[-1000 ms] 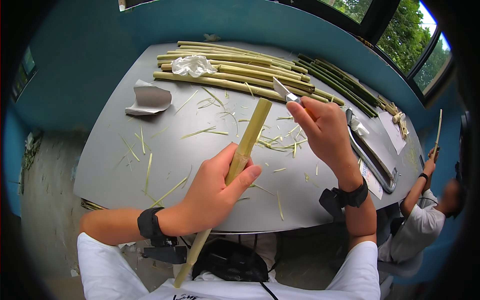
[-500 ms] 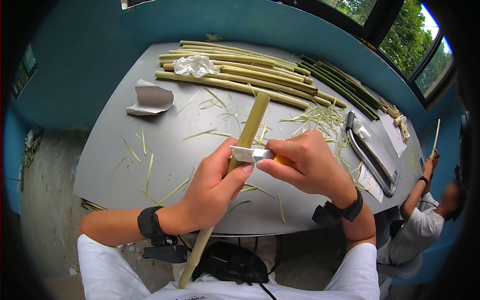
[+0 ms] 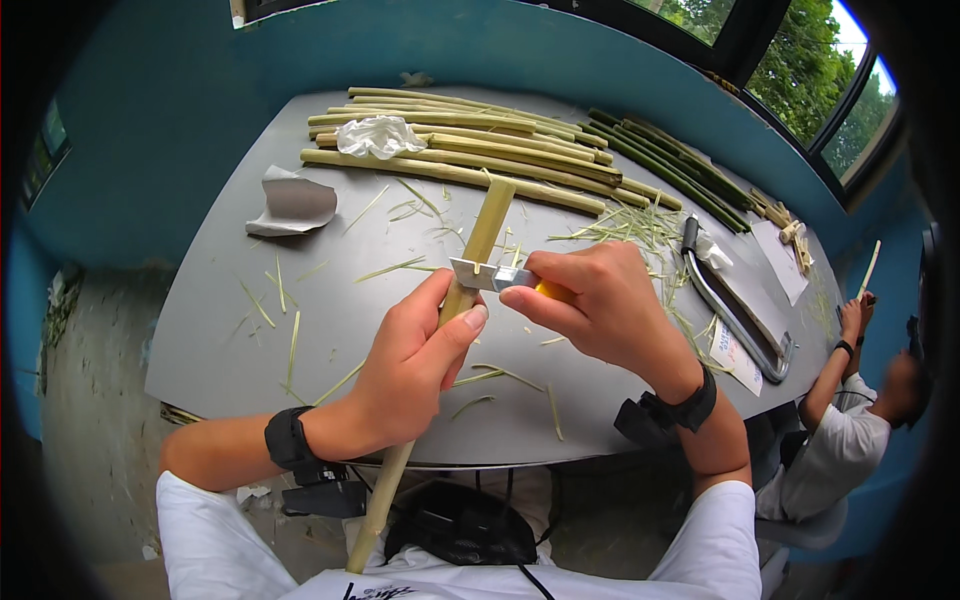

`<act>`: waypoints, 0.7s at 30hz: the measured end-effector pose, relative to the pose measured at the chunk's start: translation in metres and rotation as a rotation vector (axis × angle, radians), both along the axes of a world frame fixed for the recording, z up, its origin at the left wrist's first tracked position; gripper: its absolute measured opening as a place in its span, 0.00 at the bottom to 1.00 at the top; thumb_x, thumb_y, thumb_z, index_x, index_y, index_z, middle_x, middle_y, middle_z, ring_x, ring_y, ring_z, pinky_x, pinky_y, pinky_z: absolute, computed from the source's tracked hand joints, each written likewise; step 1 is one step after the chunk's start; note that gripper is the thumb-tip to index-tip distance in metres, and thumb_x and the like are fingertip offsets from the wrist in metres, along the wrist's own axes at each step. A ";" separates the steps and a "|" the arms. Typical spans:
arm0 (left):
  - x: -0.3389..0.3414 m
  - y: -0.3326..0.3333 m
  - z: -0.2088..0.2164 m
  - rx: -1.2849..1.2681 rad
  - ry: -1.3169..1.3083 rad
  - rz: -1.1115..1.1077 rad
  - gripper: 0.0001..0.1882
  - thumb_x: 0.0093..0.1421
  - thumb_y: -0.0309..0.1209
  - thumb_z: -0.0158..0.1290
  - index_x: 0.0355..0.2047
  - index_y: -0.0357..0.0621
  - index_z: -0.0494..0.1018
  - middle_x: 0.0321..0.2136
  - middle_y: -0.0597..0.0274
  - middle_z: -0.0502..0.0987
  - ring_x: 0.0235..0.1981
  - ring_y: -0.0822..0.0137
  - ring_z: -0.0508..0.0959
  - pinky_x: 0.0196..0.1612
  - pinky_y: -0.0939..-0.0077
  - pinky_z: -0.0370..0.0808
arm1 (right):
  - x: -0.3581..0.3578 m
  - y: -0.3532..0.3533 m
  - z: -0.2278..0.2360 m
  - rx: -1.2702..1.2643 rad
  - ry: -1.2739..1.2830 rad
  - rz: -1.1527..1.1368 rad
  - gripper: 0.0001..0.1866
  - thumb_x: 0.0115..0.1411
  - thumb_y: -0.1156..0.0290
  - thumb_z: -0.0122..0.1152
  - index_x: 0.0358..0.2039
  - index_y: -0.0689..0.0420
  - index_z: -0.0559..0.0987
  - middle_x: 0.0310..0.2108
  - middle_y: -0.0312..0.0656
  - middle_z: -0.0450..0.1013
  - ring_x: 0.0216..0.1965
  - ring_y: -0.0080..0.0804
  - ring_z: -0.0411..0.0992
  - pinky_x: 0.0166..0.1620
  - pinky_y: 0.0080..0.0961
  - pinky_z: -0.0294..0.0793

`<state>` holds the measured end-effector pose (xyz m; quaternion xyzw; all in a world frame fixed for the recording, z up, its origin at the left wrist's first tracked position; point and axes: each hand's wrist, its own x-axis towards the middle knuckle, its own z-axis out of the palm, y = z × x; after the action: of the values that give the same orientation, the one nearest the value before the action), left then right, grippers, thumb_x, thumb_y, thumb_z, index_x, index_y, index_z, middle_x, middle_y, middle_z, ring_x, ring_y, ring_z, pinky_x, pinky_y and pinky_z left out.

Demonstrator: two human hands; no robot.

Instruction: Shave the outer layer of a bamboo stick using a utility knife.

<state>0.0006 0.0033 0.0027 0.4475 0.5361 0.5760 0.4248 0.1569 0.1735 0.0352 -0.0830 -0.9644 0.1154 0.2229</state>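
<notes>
My left hand (image 3: 405,365) grips a long pale green bamboo stick (image 3: 482,235) around its middle. The stick slants from near my lap up over the grey table (image 3: 220,320). My right hand (image 3: 600,300) holds a knife with a yellow handle, and its flat metal blade (image 3: 480,275) lies across the stick just above my left thumb. Thin green shavings (image 3: 390,268) are scattered on the table around both hands.
A row of bamboo sticks (image 3: 470,150) lies along the far edge, with a crumpled white wrapper (image 3: 380,135) on it. A grey paper sheet (image 3: 290,205) sits far left, a hacksaw (image 3: 730,310) on the right. Another person (image 3: 860,410) sits at right.
My right hand has come down from higher up the stick and brought the blade across it near my left thumb. My left hand keeps its grip.
</notes>
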 end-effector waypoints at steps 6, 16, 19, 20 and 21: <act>-0.006 0.004 -0.002 -0.037 -0.005 -0.023 0.13 0.73 0.41 0.45 0.38 0.43 0.66 0.14 0.73 0.63 0.12 0.81 0.60 0.15 0.81 0.59 | -0.004 0.005 -0.005 0.027 0.032 -0.048 0.21 0.63 0.52 0.66 0.20 0.53 0.78 0.10 0.38 0.65 0.12 0.39 0.67 0.20 0.33 0.62; -0.004 -0.002 0.003 -0.046 -0.042 -0.064 0.13 0.73 0.41 0.44 0.40 0.44 0.67 0.14 0.73 0.63 0.11 0.81 0.60 0.14 0.82 0.59 | -0.004 0.028 -0.005 0.044 0.159 -0.271 0.26 0.66 0.48 0.61 0.19 0.55 0.76 0.11 0.43 0.68 0.14 0.44 0.68 0.21 0.37 0.63; 0.010 -0.010 0.009 0.112 0.054 -0.165 0.13 0.74 0.40 0.44 0.42 0.43 0.68 0.14 0.74 0.63 0.11 0.81 0.60 0.15 0.82 0.59 | 0.037 0.104 0.010 -0.196 0.310 -0.486 0.29 0.71 0.48 0.54 0.21 0.59 0.78 0.10 0.35 0.60 0.13 0.28 0.59 0.21 0.32 0.57; 0.006 -0.009 0.008 0.127 0.047 -0.161 0.13 0.74 0.40 0.44 0.42 0.43 0.68 0.14 0.74 0.63 0.11 0.81 0.60 0.15 0.82 0.59 | 0.035 0.104 0.019 -0.308 0.356 -0.424 0.29 0.72 0.48 0.53 0.21 0.59 0.77 0.11 0.32 0.58 0.14 0.23 0.56 0.22 0.29 0.55; -0.003 -0.008 0.007 0.105 0.012 -0.123 0.13 0.74 0.40 0.44 0.43 0.43 0.68 0.14 0.74 0.63 0.11 0.81 0.60 0.15 0.82 0.59 | 0.032 0.097 0.019 -0.431 0.372 -0.336 0.28 0.74 0.50 0.50 0.22 0.58 0.77 0.11 0.24 0.56 0.15 0.12 0.51 0.20 0.19 0.48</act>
<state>-0.0021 -0.0047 0.0097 0.5047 0.4791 0.5734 0.4323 0.1892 0.2700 0.0547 -0.2638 -0.8333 0.2915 0.3886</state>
